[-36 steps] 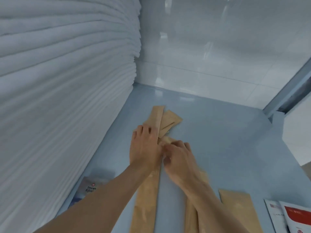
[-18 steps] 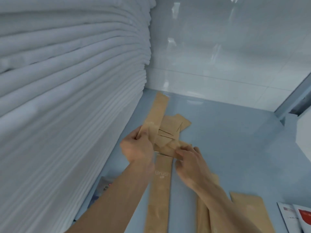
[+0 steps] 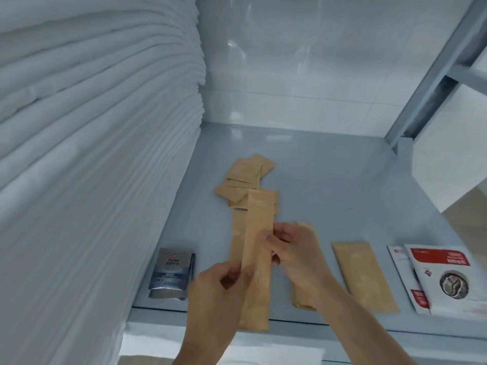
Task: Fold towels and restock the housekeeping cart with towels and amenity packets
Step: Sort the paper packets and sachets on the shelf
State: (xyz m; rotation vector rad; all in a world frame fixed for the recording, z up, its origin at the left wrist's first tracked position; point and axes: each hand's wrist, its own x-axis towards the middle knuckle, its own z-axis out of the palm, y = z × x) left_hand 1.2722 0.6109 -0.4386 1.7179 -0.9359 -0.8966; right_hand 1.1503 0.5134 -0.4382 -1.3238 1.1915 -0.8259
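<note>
Towels (image 3: 87, 154) stacked at 9 o'clock; packets partly laid on shelf (image 3: 342, 185); left hand (image 3: 218, 288) and right hand (image 3: 295, 248) gripping long kraft packet (image 3: 258, 248), unplaced.

the tall stack of white towels (image 3: 87, 159) walls off the whole left of the frame, and a blue post (image 3: 432, 75) bars the upper right. bare blue shelf (image 3: 342, 185) lies open at centre right, up to the tiled back wall (image 3: 303, 61). along the bottom, the coffee sachet (image 3: 172, 275), brown packets (image 3: 365, 276) and red-and-white sachets (image 3: 445, 277) crowd the front edge.
</note>
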